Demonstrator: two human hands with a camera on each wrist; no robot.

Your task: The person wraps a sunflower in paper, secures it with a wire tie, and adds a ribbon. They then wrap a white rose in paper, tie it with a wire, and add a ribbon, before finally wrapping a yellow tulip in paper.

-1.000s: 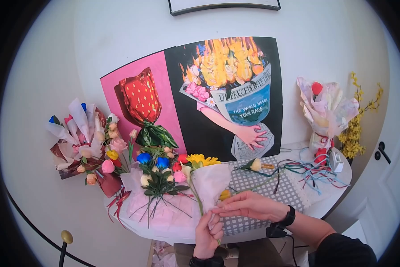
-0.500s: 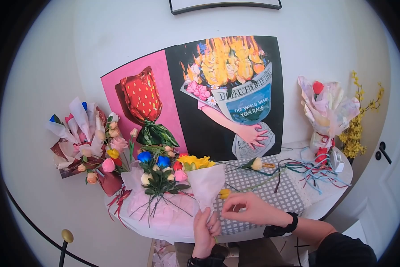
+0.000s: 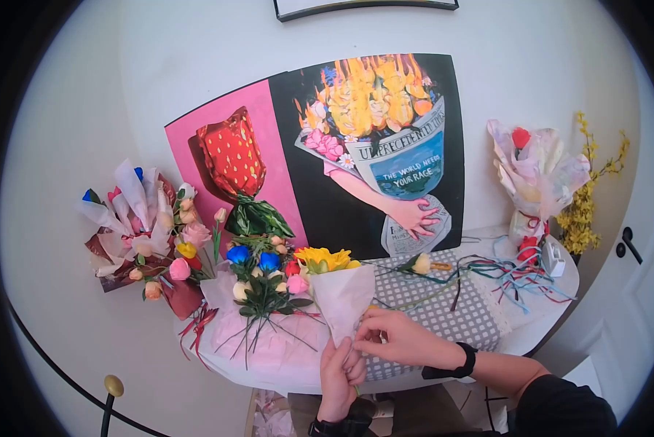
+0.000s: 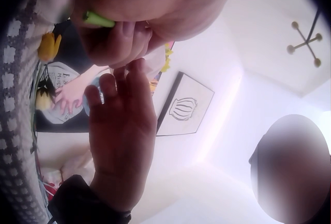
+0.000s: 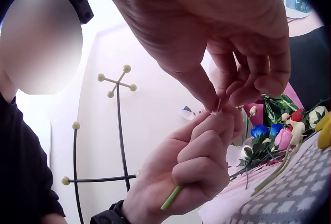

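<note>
My left hand (image 3: 339, 380) grips the gathered lower end of a pale wrapping paper cone (image 3: 344, 295), with a yellow sunflower (image 3: 328, 260) at its top. A cut green stem (image 5: 171, 197) sticks out below the curled fingers of my left hand (image 5: 194, 164) in the right wrist view. My right hand (image 3: 406, 339) is at the paper's right side, against the left fingers. Its thumb and index fingertips pinch a small pale bit of the paper (image 5: 214, 113); the other fingers are loosely bent. In the left wrist view, my left hand (image 4: 139, 7) hides most of the paper.
Blue roses (image 3: 269, 261) and other flowers lie left of the cone. A cream rose (image 3: 421, 264) rests on the checked cloth (image 3: 443, 320), with ribbons (image 3: 513, 275) farther right. Wrapped bouquets (image 3: 537, 175) stand at both sides, and two pictures (image 3: 374, 160) lean on the wall.
My right hand moved away from the left hand and the paper, then came back to them. The paper cone now stands in front of the sunflower, where before it leaned more to the right.
</note>
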